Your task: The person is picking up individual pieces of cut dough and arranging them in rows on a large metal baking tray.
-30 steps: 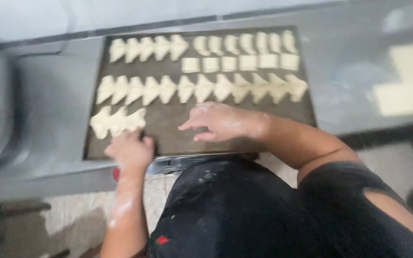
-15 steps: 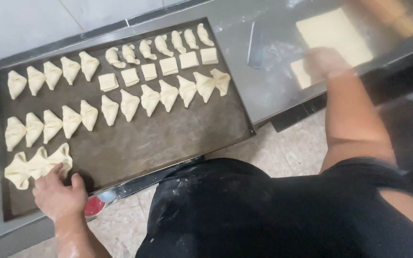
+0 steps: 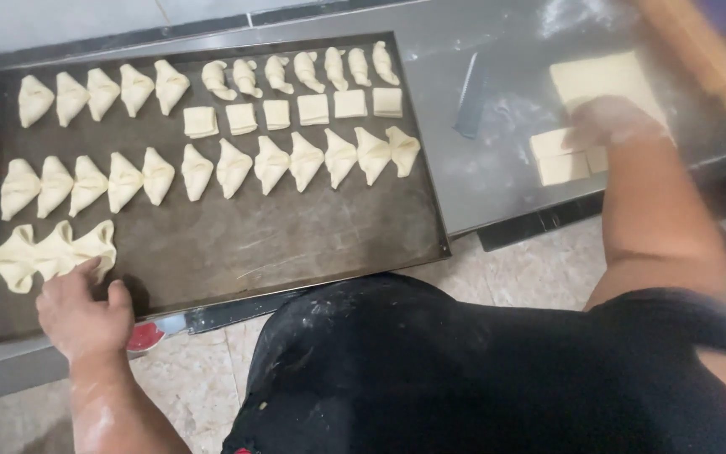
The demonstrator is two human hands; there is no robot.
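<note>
A dark baking tray (image 3: 296, 244) lies on the steel counter and carries rows of folded raw pastries (image 3: 270, 161). My left hand (image 3: 84, 313) rests on the tray's near left corner, fingertips touching the rightmost of three folded pieces (image 3: 94, 245) in the front row. My right hand (image 3: 611, 122) is stretched out to the right, blurred, its fingers on small cut dough squares (image 3: 560, 160) beside a larger flat dough sheet (image 3: 602, 80). Whether it grips a square cannot be told.
A dark scraper (image 3: 470, 105) lies on the floured counter (image 3: 497, 181) between tray and dough. A wooden rolling pin (image 3: 703, 55) sits at the far right. Small flat squares (image 3: 291, 113) and rolled crescents (image 3: 296, 71) fill the tray's back rows. Tiled floor lies below.
My right hand left the tray and reached right to the cut dough squares. My left hand stayed at the tray's near left corner. The view swung to the right.
</note>
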